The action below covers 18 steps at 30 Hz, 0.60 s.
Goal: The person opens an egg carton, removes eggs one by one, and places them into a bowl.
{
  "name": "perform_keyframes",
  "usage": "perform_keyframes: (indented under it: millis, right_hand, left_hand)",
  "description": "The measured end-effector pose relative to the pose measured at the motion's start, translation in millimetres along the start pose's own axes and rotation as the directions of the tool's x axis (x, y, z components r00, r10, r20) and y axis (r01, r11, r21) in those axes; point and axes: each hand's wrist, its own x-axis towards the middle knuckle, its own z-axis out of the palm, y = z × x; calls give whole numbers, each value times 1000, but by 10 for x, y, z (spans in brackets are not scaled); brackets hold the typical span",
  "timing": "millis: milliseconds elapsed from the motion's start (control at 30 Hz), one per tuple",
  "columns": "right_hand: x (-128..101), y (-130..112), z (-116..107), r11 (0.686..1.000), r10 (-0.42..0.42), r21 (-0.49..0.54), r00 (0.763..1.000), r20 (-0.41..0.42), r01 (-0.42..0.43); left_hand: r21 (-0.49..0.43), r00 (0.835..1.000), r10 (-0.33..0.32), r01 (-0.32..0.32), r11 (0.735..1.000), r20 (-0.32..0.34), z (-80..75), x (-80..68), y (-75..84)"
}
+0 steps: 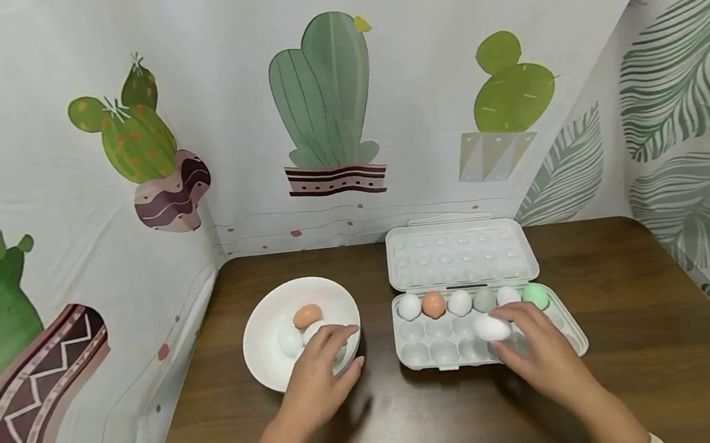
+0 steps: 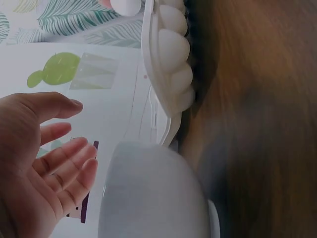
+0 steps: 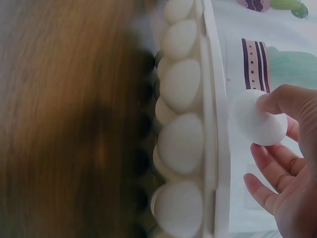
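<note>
My right hand [image 1: 546,353] pinches a white egg [image 1: 492,327] between thumb and fingers, above the front rows of the egg carton [image 1: 415,355]. The right wrist view shows this egg [image 3: 255,119] held at the fingertips, beyond the carton's rim. In the carton's back row stand several eggs: white ones, an orange-brown egg [image 1: 433,305], a grey-green egg [image 1: 484,299] and a bright green egg [image 1: 535,295]. My left hand [image 1: 317,379] hovers over the right side of a white bowl [image 1: 262,327], fingers loosely bent around nothing. A brown egg [image 1: 307,316] and pale eggs lie inside, partly hidden by that hand.
The carton's clear lid [image 1: 460,253] lies folded back towards the wall. Both containers stand on a dark wooden table [image 1: 410,420]. A cactus-printed cloth [image 1: 238,118] hangs behind the table and along its left side; leaf-patterned cloth [image 1: 690,103] hangs on the right.
</note>
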Motion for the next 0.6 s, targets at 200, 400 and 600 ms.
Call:
perform_keyframes:
  millis: [200,400,600]
  right_hand:
    - [26,-107,31,999,-10,50,1000,13,9]
    - [32,-211,90,996,-4,86,1000,18,3]
    - [22,-309,166,992,36,116,997,63,-43]
  left_hand:
    - [-21,1000,27,-27,999,13,67,-22,71]
    - [-55,999,42,-41,998,13,136,-34,157]
    - [-69,998,52,-50,996,23,217,-52,230]
